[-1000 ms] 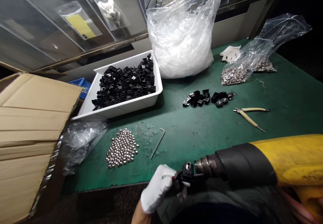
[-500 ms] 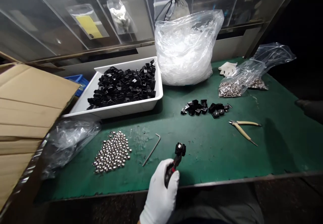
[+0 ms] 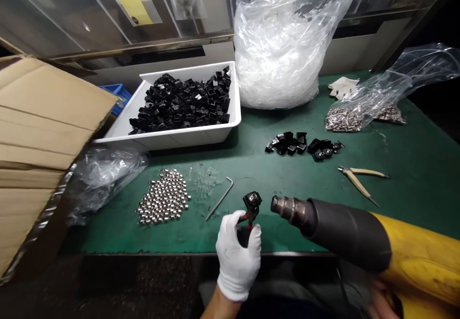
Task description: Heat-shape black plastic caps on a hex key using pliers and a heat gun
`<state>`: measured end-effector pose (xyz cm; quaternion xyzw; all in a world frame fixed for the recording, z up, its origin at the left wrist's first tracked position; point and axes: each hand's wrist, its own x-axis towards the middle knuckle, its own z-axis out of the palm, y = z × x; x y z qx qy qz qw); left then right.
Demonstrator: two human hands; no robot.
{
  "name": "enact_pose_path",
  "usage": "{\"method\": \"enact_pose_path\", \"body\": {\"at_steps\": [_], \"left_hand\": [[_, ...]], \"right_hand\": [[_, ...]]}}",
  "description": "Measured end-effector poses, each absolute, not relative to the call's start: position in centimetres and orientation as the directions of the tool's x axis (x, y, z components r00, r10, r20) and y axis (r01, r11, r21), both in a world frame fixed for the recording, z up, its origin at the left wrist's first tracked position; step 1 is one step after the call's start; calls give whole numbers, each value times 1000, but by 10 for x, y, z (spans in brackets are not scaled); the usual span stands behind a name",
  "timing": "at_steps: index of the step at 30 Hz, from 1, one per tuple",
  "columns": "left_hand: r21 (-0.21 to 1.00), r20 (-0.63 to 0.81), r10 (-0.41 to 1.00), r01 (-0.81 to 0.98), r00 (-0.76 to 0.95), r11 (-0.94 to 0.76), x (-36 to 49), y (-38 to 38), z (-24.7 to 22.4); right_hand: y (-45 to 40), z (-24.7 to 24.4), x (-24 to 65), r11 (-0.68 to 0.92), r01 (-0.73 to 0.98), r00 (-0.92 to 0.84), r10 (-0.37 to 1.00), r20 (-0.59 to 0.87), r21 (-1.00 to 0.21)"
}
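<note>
In a white glove, my left hand (image 3: 239,256) is closed around the dark, red-marked handles of a pair of pliers (image 3: 252,215). Held in the jaws, a small black plastic part (image 3: 252,199) with a metal insert is raised above the bench. My right hand (image 3: 384,301), partly seen at the lower edge, grips a yellow heat gun (image 3: 413,247). Its metal nozzle (image 3: 293,210) points left at the black part, a short gap away. To the left lie a hex key (image 3: 220,198) and a spread of small metal sleeves (image 3: 165,199).
A white tray (image 3: 179,136) of black parts stands at the back left, beside a large plastic bag (image 3: 276,55). Loose black parts (image 3: 289,143), cream-handled cutters (image 3: 359,181) and bagged metal pieces (image 3: 343,119) lie rightward. A cardboard box (image 3: 43,127) borders the left.
My right hand has come into view from the lower right with the heat gun. The pliers have tilted, turning the black part toward the nozzle. The camera view has shifted.
</note>
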<state>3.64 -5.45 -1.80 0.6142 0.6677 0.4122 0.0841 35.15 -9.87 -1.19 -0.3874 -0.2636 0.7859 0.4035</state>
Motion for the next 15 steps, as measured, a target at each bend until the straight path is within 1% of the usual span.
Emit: {"method": "enact_pose_path", "body": {"at_steps": [3, 6, 11, 13, 15], "left_hand": [[655, 413, 878, 749, -242, -102, 38, -55, -18], [665, 410, 880, 739, -240, -108, 38, -56, -18], [668, 405, 884, 736, -232, -113, 38, -56, -21], [664, 405, 884, 739, -232, -110, 38, -57, -21], [662, 404, 885, 742, -233, -107, 39, -57, -20]], "right_hand": [[-91, -25, 361, -613, -416, -542, 760, -358, -672], [-91, -27, 372, -698, -379, -668, 661, -342, -608], [-90, -24, 381, -816, -285, -764, 510, -395, -502], [-86, -27, 380, -847, -267, -805, 458, -376, -461], [-83, -30, 379, -860, -273, -830, 437, -348, -431]]}}
